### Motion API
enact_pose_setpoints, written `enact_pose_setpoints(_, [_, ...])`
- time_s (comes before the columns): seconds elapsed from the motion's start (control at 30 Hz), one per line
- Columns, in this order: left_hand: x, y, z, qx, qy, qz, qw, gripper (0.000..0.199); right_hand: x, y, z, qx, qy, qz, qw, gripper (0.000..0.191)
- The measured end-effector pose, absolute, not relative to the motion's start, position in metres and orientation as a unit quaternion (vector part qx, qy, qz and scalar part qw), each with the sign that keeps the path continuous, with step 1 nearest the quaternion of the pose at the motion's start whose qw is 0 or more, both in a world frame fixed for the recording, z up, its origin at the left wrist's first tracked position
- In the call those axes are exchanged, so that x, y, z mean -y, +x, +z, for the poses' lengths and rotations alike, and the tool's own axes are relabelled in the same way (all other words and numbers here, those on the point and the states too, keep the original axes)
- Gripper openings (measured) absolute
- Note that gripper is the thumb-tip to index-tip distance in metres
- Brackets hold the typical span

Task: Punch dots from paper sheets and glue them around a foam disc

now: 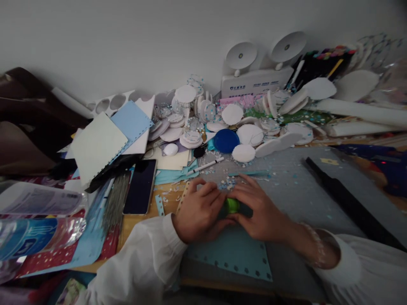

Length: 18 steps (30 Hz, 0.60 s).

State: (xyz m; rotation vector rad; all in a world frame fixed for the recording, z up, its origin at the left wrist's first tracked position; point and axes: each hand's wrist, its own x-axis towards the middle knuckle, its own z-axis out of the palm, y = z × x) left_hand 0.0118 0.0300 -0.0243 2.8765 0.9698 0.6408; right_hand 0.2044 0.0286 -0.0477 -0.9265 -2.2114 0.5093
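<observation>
Near the front of the table, my left hand (202, 212) and my right hand (257, 207) close together round a small bright green object (233, 206). Fingers of both hands wrap its sides, so much of its shape is hidden. Under them lies a light blue sheet (235, 254) with a row of dark flower-shaped holes or marks along its lower edge. The sheet rests on a grey mat (286, 178). Part of a tan strip with holes shows beside my left hand.
Behind the hands are piled white foam discs (249, 134) and a dark blue disc (226, 141). A phone (140, 186) and bottles (41, 235) lie left. A long black tool (337, 190) lies right. A white pen (205, 165) sits just beyond the hands.
</observation>
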Motion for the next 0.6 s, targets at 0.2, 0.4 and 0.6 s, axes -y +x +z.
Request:
enact_pose_setpoints(0.2, [-0.036, 0.008, -0.023, -0.331, 0.93, 0.159, 0.012, 0.052, -0.031, 0.207, -0.052, 0.849, -0.364, 0.189, 0.332, 0.02])
enact_pose_setpoints(0.4, [-0.047, -0.004, -0.018, -0.315, 0.941, 0.11, 0.056, 0.031, -0.031, 0.213, -0.05, 0.841, -0.373, 0.221, 0.324, 0.021])
enact_pose_setpoints(0.6, [-0.05, -0.008, -0.011, -0.325, 0.936, 0.116, 0.06, 0.026, -0.032, 0.226, -0.052, 0.847, -0.375, 0.217, 0.309, 0.034])
